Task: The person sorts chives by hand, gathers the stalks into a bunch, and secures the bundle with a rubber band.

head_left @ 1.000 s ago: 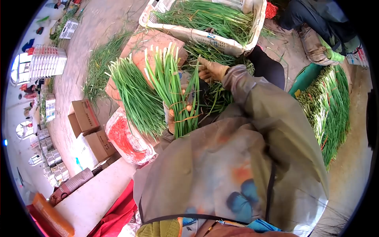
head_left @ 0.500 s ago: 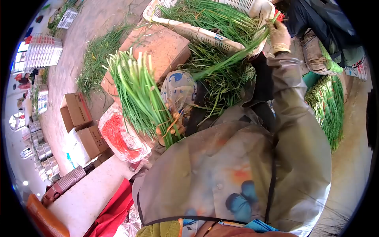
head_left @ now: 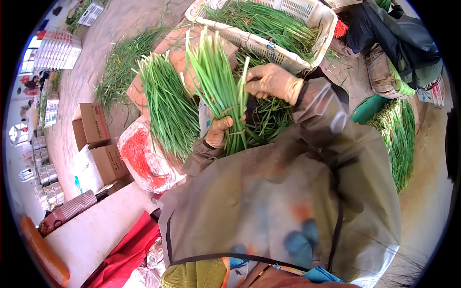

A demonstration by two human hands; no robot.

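Observation:
My left hand (head_left: 220, 132), in a soiled pale glove, is closed around an upright bunch of chives (head_left: 213, 79) with pale cut ends at the top. My right hand (head_left: 273, 82), also gloved, has its fingers bent against a single chive stalk (head_left: 243, 79) at the bunch's right edge. Another bunch of chives (head_left: 168, 101) lies just left of my left hand, on a brown board (head_left: 180, 53). Beyond my hands stands a white plastic basket (head_left: 269, 47) with loose chives (head_left: 264, 21) in it. Dark green leaves (head_left: 273, 117) lie below the basket.
Left of my lap is a bag with red ties (head_left: 144, 158), beside open cardboard boxes (head_left: 92, 127). Leaf scraps (head_left: 122, 67) lie on the floor. At right are stacked chive bundles (head_left: 398, 144) and a person's dark clothing (head_left: 394, 38).
My right hand has come from the basket's right corner down to the bunch, with a stalk. The left hand's bunch has moved right and upright, apart from the bunch on the board.

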